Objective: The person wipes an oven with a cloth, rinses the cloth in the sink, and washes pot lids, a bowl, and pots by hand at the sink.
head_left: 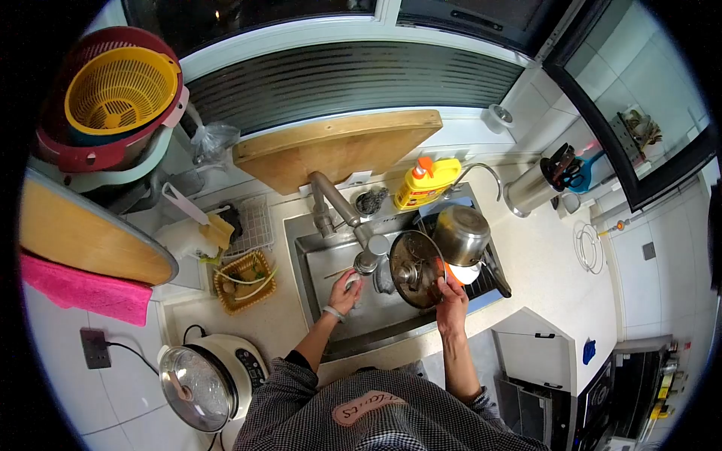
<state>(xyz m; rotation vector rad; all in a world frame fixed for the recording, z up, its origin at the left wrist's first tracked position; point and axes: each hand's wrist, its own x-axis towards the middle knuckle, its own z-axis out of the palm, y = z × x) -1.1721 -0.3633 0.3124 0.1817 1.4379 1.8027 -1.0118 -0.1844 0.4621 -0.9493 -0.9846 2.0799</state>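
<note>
My right hand [452, 307] grips the rim of a glass pot lid [426, 290], which is tilted up over the right part of the steel sink [361, 327]. My left hand [344, 296] is under the faucet head [368, 260], left of the lid and apart from it. Its fingers are curled round something whitish that I cannot make out. A grey, blurred thing [382, 276] lies in the sink between the hand and the lid. An upturned steel pot [462, 234] rests on the rack behind the lid, with a white dish [464, 273] partly hidden below it.
A yellow detergent bottle [429, 183] and a thick wooden board [338, 150] stand behind the sink. On the left are a yellow basket [245, 281] and an electric cooker [207, 383]. A dark handle [496, 279] juts out at the sink's right edge.
</note>
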